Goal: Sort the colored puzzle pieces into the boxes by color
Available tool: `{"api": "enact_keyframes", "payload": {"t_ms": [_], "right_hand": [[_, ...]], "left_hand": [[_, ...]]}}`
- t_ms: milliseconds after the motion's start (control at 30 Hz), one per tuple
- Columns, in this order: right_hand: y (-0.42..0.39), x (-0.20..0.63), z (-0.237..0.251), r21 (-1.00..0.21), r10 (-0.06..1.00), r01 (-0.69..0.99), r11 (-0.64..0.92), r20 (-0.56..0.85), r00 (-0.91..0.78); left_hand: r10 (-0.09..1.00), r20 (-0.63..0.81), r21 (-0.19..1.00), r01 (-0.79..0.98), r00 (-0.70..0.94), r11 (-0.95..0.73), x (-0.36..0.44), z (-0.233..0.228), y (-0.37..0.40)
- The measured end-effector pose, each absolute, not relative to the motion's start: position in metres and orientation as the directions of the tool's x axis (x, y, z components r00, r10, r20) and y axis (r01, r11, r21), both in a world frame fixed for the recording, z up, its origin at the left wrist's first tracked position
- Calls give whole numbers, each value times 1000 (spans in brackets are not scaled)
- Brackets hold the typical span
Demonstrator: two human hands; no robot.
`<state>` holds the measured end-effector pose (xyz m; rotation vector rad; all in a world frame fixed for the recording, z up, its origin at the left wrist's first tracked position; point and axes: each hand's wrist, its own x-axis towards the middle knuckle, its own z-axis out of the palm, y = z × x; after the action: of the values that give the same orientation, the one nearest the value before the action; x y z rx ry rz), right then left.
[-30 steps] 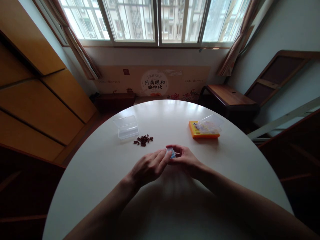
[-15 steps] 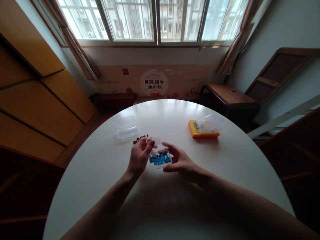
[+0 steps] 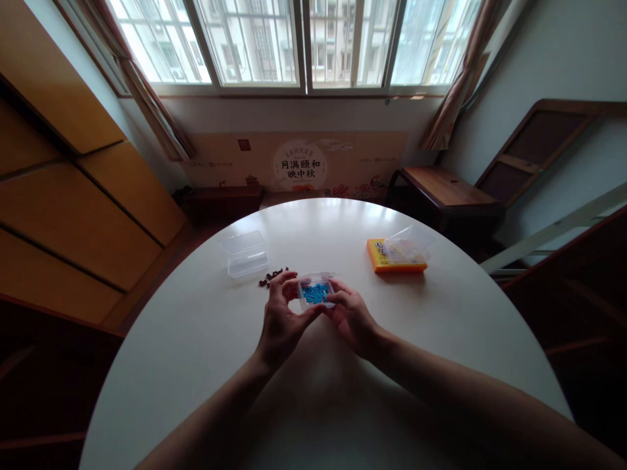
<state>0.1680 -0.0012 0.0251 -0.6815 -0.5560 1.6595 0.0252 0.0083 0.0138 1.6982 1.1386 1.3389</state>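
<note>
A small clear plastic box (image 3: 315, 293) filled with blue pieces is held open above the round white table (image 3: 441, 339). My left hand (image 3: 283, 320) grips its left side, thumb and fingers curled around the edge. On the box's right side sits my right hand (image 3: 349, 316), fingers under and beside it. The lid is folded back, away from me. Just left of the box, a small heap of dark red pieces (image 3: 272, 277) lies on the table.
An empty clear box (image 3: 243, 253) with its lid open stands at the back left. An orange-filled box (image 3: 398, 253) with a raised clear lid stands at the back right. A wooden side table (image 3: 443, 186) is beyond the table edge.
The shut box between my fingers was opened, its lid swung up and back. Both hands shifted the box slightly away from me, and the blue pieces now show.
</note>
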Motion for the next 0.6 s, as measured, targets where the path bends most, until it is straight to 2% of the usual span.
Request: {"api": "enact_keyframes", "payload": {"t_ms": [100,200,300,367,467,600], "right_hand": [[9,148,29,-656,954,-739,-153,-294,64],[19,132,32,-599,896,-785,-160,-421,139],[24,121,32,-489,864,-844,-218,-498,66],[27,117,30,-401,866,-877,-266,-500,-34],[30,114,25,-323,888,-888,-328,-426,-173],[35,114,14,-334,902,-866,-372,-351,-252]], "left_hand": [[832,551,723,461,64,-514,23,22,1],[687,711,507,568,150,-649,22,30,-2],[538,793,316,560,288,-766,18,33,0],[472,801,229,539,368,-810,15,31,4],[433,773,165,512,463,-843,11,28,8],[408,721,143,456,560,-879,10,27,12]]}}
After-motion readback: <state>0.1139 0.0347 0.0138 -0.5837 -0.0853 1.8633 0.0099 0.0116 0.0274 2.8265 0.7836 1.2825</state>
